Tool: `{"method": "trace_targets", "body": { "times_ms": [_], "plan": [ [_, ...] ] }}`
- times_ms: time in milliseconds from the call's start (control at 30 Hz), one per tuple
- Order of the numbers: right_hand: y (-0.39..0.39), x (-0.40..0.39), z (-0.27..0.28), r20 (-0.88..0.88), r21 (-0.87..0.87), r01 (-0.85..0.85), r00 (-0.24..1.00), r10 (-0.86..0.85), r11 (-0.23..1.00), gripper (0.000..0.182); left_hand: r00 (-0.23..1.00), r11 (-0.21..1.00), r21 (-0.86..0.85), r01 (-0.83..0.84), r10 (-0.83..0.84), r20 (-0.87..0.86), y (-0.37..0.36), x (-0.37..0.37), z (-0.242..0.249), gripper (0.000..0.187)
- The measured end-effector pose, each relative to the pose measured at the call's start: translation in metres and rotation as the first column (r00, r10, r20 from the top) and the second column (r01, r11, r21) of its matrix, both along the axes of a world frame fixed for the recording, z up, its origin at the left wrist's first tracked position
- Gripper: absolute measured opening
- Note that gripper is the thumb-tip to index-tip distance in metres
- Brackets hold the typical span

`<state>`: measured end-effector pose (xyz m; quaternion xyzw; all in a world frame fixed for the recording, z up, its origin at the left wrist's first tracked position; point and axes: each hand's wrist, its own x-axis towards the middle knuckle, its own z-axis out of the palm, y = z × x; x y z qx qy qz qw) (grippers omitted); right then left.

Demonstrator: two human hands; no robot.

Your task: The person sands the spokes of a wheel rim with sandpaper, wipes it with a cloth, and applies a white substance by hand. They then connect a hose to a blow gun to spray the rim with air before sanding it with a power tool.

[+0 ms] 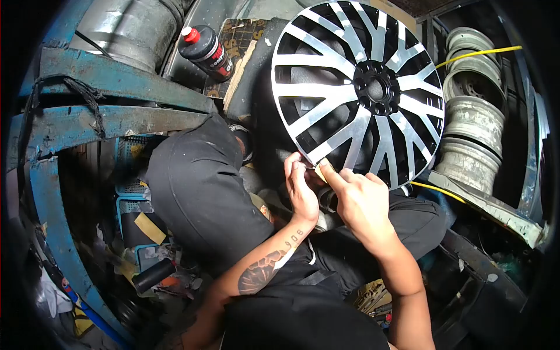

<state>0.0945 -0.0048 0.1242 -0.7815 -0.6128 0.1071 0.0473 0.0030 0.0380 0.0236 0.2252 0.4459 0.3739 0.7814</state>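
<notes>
A multi-spoke alloy wheel [326,91], with bright machined spokes and black recesses, is propped in front of my lap. At its lower-left edge my left hand [302,189] has its fingers curled against the rim, closed on it. Just to the right, my right hand [363,201] is closed, its index finger pointing at the same stretch of rim. Under that fingertip shows a small pale-yellow piece of sandpaper [319,173], pinched and partly covered by the fingers. The undersides of both hands' fingertips are hidden.
A black bottle with a red cap [207,52] stands at the upper left. Bare wheel rims [471,125] are stacked on the right, near a yellow hose [479,55]. A blue metal frame [125,119] borders my left side, above blue baskets [131,205] and scraps.
</notes>
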Motion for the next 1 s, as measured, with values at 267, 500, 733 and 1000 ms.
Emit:
{"method": "trace_targets", "body": {
  "times_ms": [267,500,733,1000],
  "plan": [
    [-0.005,0.001,-0.001,-0.083,0.062,0.066,0.995,-0.061,0.996,0.056,0.996,0.996,0.08,0.046,-0.04,-0.074,-0.009,-0.005,-0.012,0.033],
    [-0.01,0.024,0.008,-0.056,-0.003,-0.022,0.998,0.021,1.0,0.049,0.995,0.986,0.162,0.032,-0.016,-0.098,-0.003,-0.002,-0.017,0.037],
    [0.007,0.13,0.013,-0.371,0.312,0.381,0.892,-0.258,0.87,0.05,0.997,0.999,0.042,-0.028,0.031,-0.069,0.014,0.006,-0.02,0.027],
    [-0.019,0.154,0.022,-0.321,0.407,0.392,0.907,-0.273,0.825,0.033,0.979,0.914,0.365,0.18,-0.131,-0.154,0.011,0.007,-0.032,0.04]
  ]
}}
